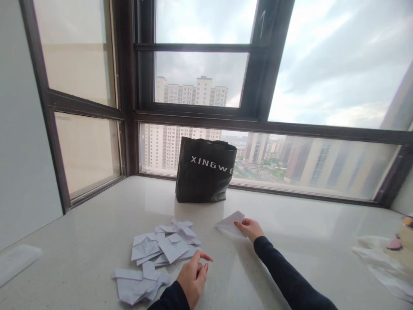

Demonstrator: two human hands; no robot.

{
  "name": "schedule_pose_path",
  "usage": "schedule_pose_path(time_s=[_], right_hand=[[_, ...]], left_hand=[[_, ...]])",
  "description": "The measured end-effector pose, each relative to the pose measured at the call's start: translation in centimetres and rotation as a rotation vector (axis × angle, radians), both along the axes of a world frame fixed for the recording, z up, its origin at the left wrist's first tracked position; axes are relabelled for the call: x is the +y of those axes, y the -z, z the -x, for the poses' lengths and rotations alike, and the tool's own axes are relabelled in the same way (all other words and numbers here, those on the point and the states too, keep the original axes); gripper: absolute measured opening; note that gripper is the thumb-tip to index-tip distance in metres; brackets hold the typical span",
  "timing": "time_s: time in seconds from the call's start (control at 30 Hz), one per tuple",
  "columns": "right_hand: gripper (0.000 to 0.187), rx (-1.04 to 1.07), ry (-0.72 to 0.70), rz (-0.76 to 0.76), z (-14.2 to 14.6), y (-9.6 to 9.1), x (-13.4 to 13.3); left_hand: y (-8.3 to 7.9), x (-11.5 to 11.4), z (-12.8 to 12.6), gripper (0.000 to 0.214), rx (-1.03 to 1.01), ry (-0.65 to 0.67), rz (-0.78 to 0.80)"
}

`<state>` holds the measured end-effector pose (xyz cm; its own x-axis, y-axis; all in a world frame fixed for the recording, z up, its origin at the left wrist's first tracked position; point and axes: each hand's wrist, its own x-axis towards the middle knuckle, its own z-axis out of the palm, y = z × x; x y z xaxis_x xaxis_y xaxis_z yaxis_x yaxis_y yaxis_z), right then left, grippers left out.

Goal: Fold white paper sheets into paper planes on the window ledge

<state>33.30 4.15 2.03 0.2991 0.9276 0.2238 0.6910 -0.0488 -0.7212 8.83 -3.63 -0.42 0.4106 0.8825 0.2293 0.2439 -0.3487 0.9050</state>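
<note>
A folded white paper point(234, 218) is pinched between the thumb and fingers of my right hand point(251, 229), just above or on the pale countertop, in front of the black bag. My left hand point(195, 275) hovers nearer to me with its index finger stretched out and its other fingers loosely bent. Nothing shows in it. Close by on its left lies a heap of folded white papers point(174, 246). A second cluster of folded papers point(132, 286) sits nearer to me, at the heap's front left.
A black bag point(203, 181) with white lettering stands upright by the window. At the far left lies a white, flat packet point(19, 260). Crumpled white material point(380, 258) and a partly cut-off, toy-like object point(405, 239) are at the right edge. Dark window frames point(322, 131) border the pale countertop point(309, 232).
</note>
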Motion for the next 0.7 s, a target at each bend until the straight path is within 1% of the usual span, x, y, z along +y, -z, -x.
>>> schedule_pose_path(time_s=[0.13,0.17,0.2,0.27,0.33,0.4,0.43,0.5,0.53,0.57,0.63,0.7], right_hand=[[0.015,-0.212,0.218,-0.002,0.5,0.9,0.7],[0.022,-0.257,0.260,-0.013,0.7,1.0,0.6],[0.034,-0.297,0.293,-0.025,0.8,0.8,0.5],[0.052,-0.360,0.334,-0.049,1.1,0.1,0.3],[0.056,-0.403,0.351,-0.079,1.9,-1.2,0.0],[0.049,-0.443,0.290,-0.119,3.7,-2.5,-0.3],[0.043,-0.472,0.207,-0.142,5.0,-3.0,-0.5],[0.027,-0.533,-0.057,-0.156,8.3,-3.4,-0.9],[0.021,-0.557,-0.168,-0.151,10.0,-3.3,-1.1],[0.019,-0.576,-0.254,-0.143,11.7,-3.0,-1.1],[0.026,-0.596,-0.343,-0.115,14.4,-2.4,-1.0],[0.024,-0.600,-0.367,-0.071,15.9,-1.9,-0.6]], left_hand=[[-0.3,-0.2,0.0,0.019,0.069,0.012,-0.002],[-0.4,-0.2,0.0,0.018,0.083,0.010,-0.012],[-0.5,-0.2,0.0,0.019,0.093,0.003,-0.024],[-0.6,-0.3,0.0,0.020,0.118,-0.006,-0.040],[-0.6,-0.3,-0.1,0.021,0.143,-0.008,-0.043],[-0.5,-0.3,-0.2,0.021,0.166,-0.014,-0.045],[-0.5,-0.4,-0.2,0.021,0.174,-0.023,-0.047],[-0.4,-0.4,-0.2,0.022,0.185,-0.041,-0.054],[-0.4,-0.3,-0.2,0.022,0.187,-0.043,-0.061],[-0.4,-0.3,-0.2,0.023,0.188,-0.038,-0.070],[-0.4,-0.3,-0.1,0.024,0.197,-0.008,-0.087],[-0.4,-0.2,0.0,0.026,0.219,0.015,-0.098]])
